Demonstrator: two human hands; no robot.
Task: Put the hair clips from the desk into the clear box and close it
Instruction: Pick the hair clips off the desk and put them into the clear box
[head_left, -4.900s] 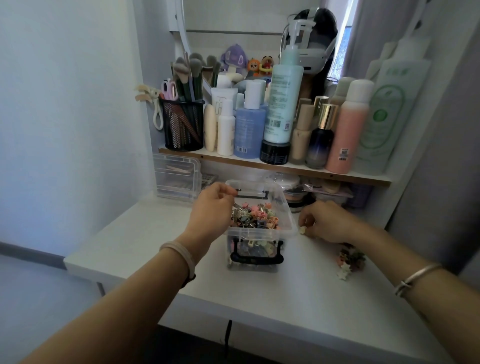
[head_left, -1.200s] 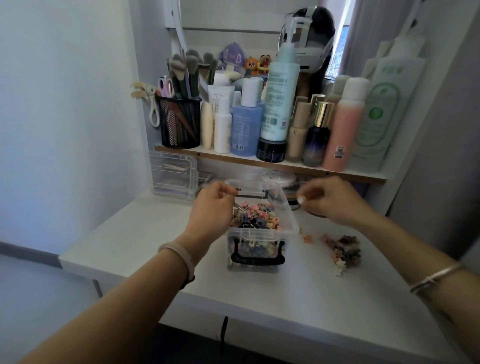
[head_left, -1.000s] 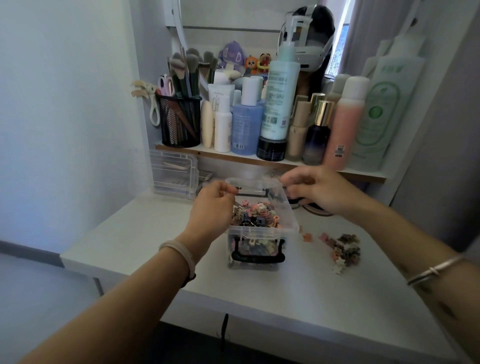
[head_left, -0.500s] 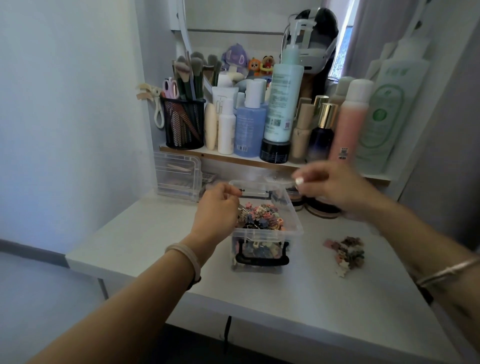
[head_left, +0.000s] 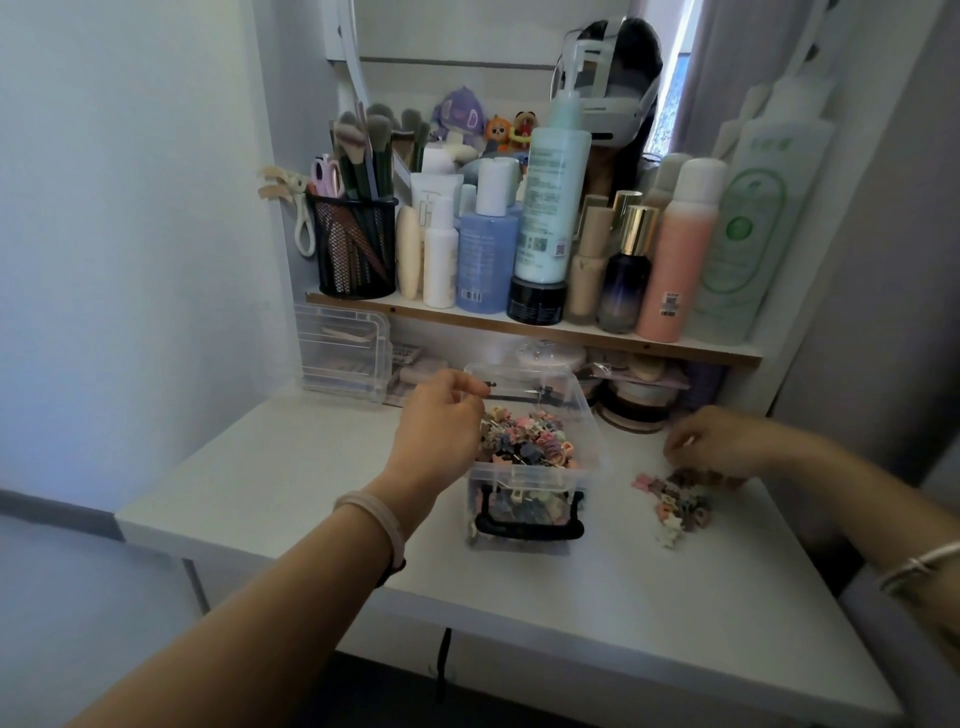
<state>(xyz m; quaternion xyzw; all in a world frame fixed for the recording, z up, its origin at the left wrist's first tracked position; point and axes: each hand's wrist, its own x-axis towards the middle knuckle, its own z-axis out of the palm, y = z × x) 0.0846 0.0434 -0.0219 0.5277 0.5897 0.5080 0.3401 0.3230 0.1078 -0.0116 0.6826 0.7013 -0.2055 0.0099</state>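
Lid (head_left: 524, 382) of the clear box (head_left: 524, 519) pinched in your left hand (head_left: 441, 426), centre frame; right hand (head_left: 722, 441) curled over hair clips (head_left: 675, 501), grasp unclear.

Your clear box (head_left: 524, 472) sits mid-desk (head_left: 291, 467), clips inside, your left hand (head_left: 441, 421) holding its back-left rim. Loose hair clips (head_left: 678, 501) lie just right of it, right hand (head_left: 722, 441) at the pile's far edge. The bottle shelf (head_left: 467, 319) is behind.

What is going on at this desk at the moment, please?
A person is filling the clear box. The left hand holds its raised lid, while the right hand reaches to the loose hair clips lying on the desk to the box's right. The box is already quite full and not yet closed.
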